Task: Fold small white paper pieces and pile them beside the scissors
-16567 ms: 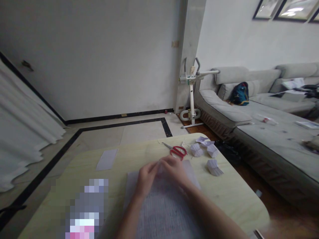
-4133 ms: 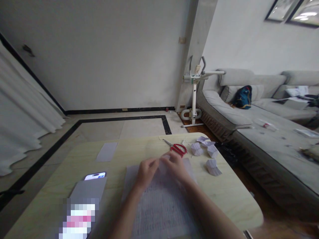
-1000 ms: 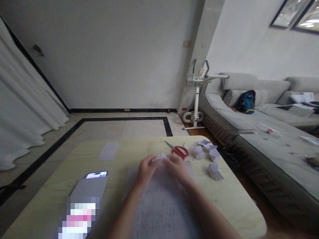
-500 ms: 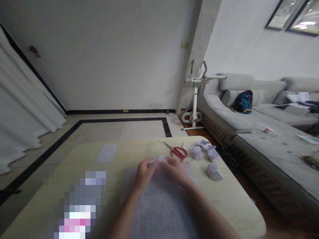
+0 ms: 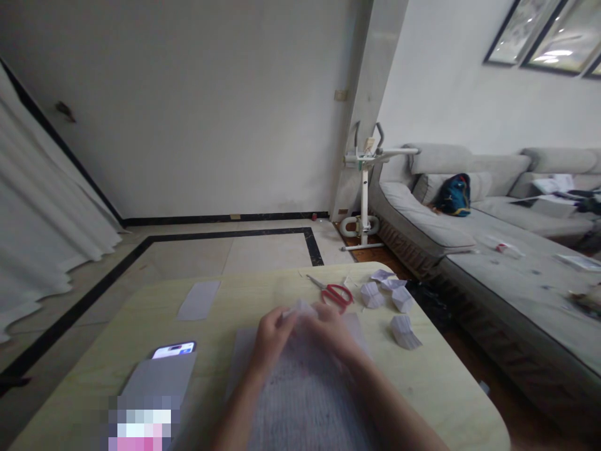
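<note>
Between my two hands, above the middle of the table, is a small folded piece of white paper [image 5: 301, 308]. My left hand [image 5: 275, 331] pinches its left side, and my right hand [image 5: 331, 327] grips its right side. Blur and my fingers hide the exact folds. Under my forearms lies a large sheet of paper covered in writing [image 5: 305, 401]. Just beyond my right hand rest scissors with red handles [image 5: 337, 294], blades pointing away to the left. Several small folded paper pieces [image 5: 373, 294] lie to the right of the scissors.
The pale wooden table [image 5: 451, 388] has rounded corners. On its left lie a blank slip of paper [image 5: 200, 300] and a phone [image 5: 173, 349], partly pixelated nearby. A grey sofa [image 5: 507, 300] stands to the right, and a white exercise machine [image 5: 364, 194] beyond the table.
The camera view has tilted slightly upward, so the scene sits a little lower. Both hands keep hold of the small paper, with only slight finger movement.
</note>
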Available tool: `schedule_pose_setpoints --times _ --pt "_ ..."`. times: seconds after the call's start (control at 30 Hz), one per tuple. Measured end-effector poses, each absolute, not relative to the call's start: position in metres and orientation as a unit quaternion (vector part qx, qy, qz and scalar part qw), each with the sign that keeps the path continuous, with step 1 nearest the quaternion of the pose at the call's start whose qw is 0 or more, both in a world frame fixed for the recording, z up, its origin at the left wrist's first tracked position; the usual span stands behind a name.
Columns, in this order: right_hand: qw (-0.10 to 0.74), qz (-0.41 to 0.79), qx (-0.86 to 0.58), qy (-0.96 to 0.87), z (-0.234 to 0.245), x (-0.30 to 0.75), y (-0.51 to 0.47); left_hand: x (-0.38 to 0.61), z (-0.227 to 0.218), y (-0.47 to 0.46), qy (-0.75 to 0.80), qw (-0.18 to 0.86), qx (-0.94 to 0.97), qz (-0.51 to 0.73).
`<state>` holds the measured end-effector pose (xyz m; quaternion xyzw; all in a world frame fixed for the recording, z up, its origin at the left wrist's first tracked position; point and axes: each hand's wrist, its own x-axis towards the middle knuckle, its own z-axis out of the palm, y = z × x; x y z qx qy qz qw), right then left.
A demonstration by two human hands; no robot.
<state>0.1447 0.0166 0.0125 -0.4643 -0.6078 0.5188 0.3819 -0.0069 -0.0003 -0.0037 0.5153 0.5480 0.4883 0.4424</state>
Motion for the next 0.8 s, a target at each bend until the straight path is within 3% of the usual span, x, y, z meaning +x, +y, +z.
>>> schedule_pose_setpoints --times 0.8 --pt "0.416 0.545 -0.428 -0.589 0.009 0.149 0.015 -0.005 0.004 -0.005 0.519 0.435 0.538 0.502"
